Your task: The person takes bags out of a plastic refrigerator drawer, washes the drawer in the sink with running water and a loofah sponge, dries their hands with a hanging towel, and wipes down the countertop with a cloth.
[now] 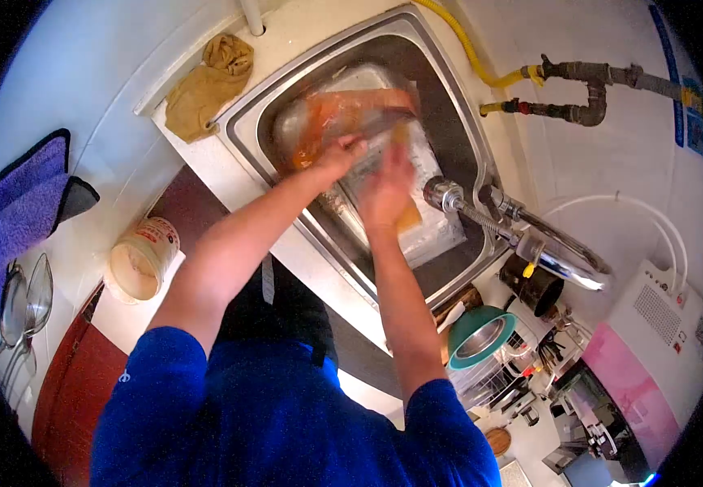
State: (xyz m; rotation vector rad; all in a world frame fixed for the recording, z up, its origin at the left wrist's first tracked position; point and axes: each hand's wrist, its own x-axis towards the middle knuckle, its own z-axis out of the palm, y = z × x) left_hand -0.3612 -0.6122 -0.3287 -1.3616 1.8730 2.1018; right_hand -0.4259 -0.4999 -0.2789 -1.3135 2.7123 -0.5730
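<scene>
My left hand [337, 160] is closed around the near end of a knife [385, 122], its dark blade blurred and pointing right over the sink. Beside the blade is my right hand [389, 188], smeared by motion, so its fingers do not show clearly. A yellowish patch [408, 217] shows by that hand; I cannot tell what it is. Below both hands lies a metal tray [363, 79] with an orange-red, wet-looking thing [319, 114] on it. Clear plastic-like sheeting [436, 235] spreads at the right. All of this is inside the steel sink [469, 138].
A faucet [445, 195] reaches over the sink's right side. A brown cloth [209, 89] lies on the far left counter corner. A white tub [142, 260] stands at the left, and a teal bowl [481, 337] at the right. Pipes [586, 81] run along the wall.
</scene>
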